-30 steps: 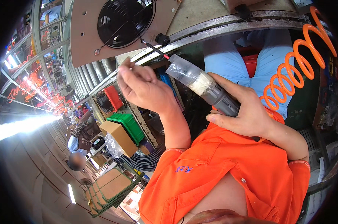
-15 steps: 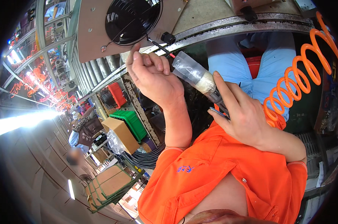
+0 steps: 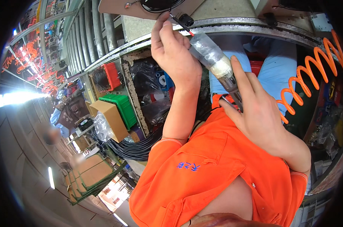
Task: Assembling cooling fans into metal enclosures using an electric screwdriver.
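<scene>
My right hand (image 3: pixel 256 113) grips a pneumatic screwdriver (image 3: pixel 217 64) whose body is wrapped in clear plastic. Its tip points up at a beige panel (image 3: pixel 122 7) carrying a black round fan (image 3: pixel 160 3). My left hand (image 3: pixel 175 53) is raised beside the tool tip, with thumb and fingers pinched on a small part that is too small to identify. An orange coiled air hose (image 3: pixel 311 83) runs from the tool off to the right. My orange shirt (image 3: pixel 217 166) fills the lower middle.
A curved metal rail (image 3: pixel 232 22) edges the work surface under the panel. On the left stand a red crate (image 3: pixel 110 73), a green crate (image 3: pixel 122 106), a cardboard box (image 3: pixel 109 119) and coiled black cables (image 3: pixel 137 147). Another person in light blue (image 3: pixel 273 68) is behind the tool.
Both hands and the screwdriver have risen toward the fan panel. My left hand has closed in next to the tool tip, and the view sits closer to the panel.
</scene>
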A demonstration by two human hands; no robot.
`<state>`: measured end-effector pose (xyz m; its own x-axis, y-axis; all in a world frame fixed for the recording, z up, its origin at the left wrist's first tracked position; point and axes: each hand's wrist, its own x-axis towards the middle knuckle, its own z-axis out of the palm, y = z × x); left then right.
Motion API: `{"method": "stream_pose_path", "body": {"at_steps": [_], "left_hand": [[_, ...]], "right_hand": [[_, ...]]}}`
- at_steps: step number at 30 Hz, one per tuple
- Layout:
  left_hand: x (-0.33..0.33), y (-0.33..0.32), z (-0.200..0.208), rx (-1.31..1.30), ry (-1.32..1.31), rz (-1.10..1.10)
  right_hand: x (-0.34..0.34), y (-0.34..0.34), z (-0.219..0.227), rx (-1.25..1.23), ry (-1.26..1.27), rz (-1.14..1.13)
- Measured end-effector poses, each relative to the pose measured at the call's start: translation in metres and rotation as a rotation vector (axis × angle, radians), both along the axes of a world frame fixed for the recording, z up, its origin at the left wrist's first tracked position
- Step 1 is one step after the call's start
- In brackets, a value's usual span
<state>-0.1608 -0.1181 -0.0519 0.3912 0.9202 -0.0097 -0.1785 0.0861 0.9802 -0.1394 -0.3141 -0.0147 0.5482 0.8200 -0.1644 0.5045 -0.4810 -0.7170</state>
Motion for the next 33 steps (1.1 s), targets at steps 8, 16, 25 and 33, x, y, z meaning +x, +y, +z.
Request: {"method": "stream_pose_path", "body": {"at_steps": [8,16,25,33], "left_hand": [[0.004,-0.003,0.015,-0.081,-0.161,0.073],[0.016,-0.003,0.013,0.0,-0.077,0.141],[0.006,0.067,0.012,0.25,0.011,0.215],[0.011,0.079,-0.006,0.259,0.064,-0.045]], "right_hand": [[0.024,-0.006,0.007,0.106,0.353,0.002],[0.01,0.003,0.004,0.104,0.41,-0.004],[0.002,0.01,-0.028,0.452,0.761,-0.21],[-0.003,0.012,-0.021,0.336,0.612,-0.184]]}}
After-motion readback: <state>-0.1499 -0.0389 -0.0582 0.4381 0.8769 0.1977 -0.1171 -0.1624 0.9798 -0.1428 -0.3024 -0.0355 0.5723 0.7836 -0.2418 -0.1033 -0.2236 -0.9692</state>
